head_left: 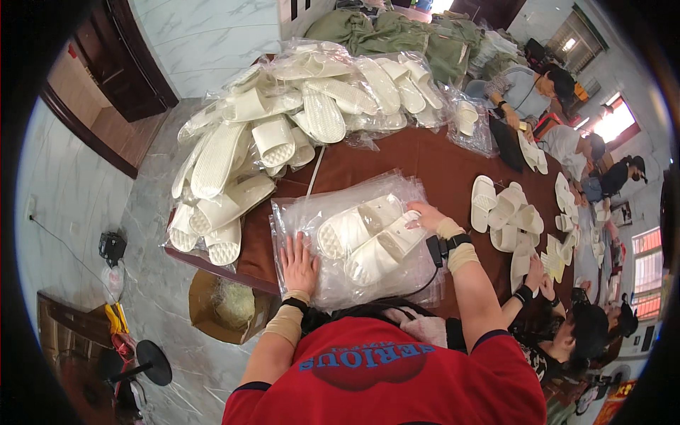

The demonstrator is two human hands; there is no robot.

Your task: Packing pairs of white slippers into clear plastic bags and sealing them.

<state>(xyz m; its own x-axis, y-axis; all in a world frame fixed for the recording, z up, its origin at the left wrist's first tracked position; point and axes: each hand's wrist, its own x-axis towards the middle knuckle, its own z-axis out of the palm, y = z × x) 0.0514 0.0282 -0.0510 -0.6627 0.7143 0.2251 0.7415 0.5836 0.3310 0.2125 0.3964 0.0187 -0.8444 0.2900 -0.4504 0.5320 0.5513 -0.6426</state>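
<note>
A pair of cream slippers lies side by side before me, a farther slipper (348, 232) and a nearer slipper (375, 261). They rest at a stack of clear plastic bags (312, 212); whether they are inside the top bag I cannot tell. My left hand (299, 265) is laid flat on the bags, fingers spread, just left of the pair. At the right, my right hand (427, 218) has its fingers closed round the heel end of the nearer slipper. Both my wrists carry tan wraps and black bands.
A heap of bagged slippers (319, 113) covers the far left of the brown-covered table (368, 159). Loose slippers (506, 212) lie to the right, beside co-workers (520, 88). Below the table's left edge stands a cardboard box (205, 312).
</note>
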